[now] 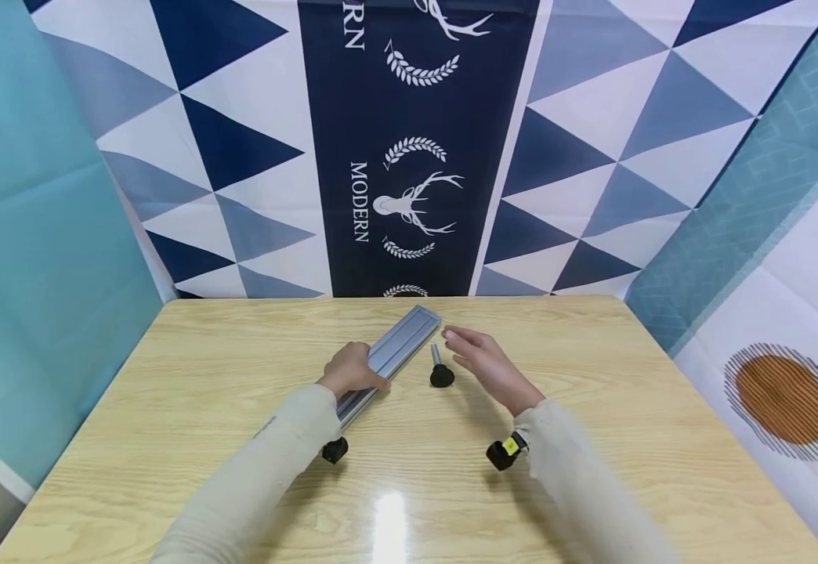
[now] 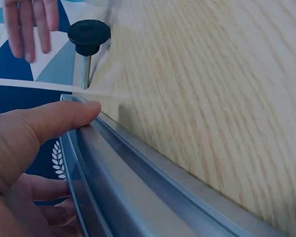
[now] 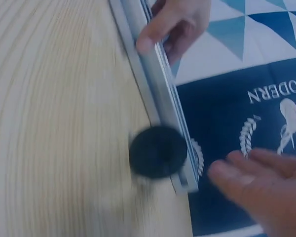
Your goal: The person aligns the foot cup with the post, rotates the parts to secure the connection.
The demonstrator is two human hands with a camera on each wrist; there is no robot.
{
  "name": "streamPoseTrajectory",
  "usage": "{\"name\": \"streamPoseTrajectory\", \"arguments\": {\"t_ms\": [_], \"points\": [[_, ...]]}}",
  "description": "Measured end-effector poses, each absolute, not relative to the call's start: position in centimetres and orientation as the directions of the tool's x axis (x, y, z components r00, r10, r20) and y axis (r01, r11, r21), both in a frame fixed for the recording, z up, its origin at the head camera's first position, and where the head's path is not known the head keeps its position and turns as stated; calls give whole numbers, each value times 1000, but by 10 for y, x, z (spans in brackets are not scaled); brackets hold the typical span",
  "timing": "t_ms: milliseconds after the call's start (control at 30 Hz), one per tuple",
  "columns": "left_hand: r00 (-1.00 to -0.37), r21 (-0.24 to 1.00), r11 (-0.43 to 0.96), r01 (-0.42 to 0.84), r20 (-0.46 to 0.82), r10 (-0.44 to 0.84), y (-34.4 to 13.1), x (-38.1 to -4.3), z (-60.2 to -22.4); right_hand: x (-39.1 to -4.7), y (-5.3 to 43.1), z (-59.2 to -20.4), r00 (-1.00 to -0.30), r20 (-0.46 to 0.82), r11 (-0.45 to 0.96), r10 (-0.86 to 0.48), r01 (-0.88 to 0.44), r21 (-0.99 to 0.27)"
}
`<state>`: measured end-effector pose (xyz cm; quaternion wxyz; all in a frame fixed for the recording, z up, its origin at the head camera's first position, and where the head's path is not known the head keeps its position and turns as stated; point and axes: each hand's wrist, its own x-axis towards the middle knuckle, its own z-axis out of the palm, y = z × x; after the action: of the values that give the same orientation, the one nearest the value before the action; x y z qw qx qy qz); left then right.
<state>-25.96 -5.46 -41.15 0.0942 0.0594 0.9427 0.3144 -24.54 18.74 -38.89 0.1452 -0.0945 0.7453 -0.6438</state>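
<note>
A long silver-grey aluminium profile [image 1: 409, 335] with grooves along it lies slantwise on the table. My left hand [image 1: 352, 370] grips it near the middle; in the left wrist view the thumb [image 2: 74, 114] presses on its upper face while the fingers lie along its far side. Just right of the profile is a levelling foot [image 1: 441, 377], a round black base with a threaded metal stem pointing away from me. Beside it, my right hand [image 1: 488, 366] hovers with its fingers extended, holding nothing. The right wrist view shows the black base [image 3: 158, 152] blurred, in front of the profile's end.
The light wood table [image 1: 240, 345] ends at a patterned blue and white cloth [image 1: 254, 157] behind it. Teal cloth [image 1: 42, 235] hangs at the left, and a white cloth with brown circles [image 1: 790, 399] at the right. Small black cameras [image 1: 501, 456] sit at both wrists.
</note>
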Motion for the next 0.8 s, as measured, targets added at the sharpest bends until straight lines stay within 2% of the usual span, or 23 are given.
{"name": "streamPoseTrajectory", "arguments": {"t_ms": [267,667,800], "points": [[-984,564,825,28,-129,122,-55,-264,-415,-255,153,-391,-923,-224,93,-314,205,-974],[-994,600,800,2,-89,69,-58,-265,-421,-265,138,-393,-934,-292,15,-204,296,-955],[-994,629,777,-15,-93,55,-59,-264,-419,-272,135,-393,-936,-312,-79,-161,328,-942]]}}
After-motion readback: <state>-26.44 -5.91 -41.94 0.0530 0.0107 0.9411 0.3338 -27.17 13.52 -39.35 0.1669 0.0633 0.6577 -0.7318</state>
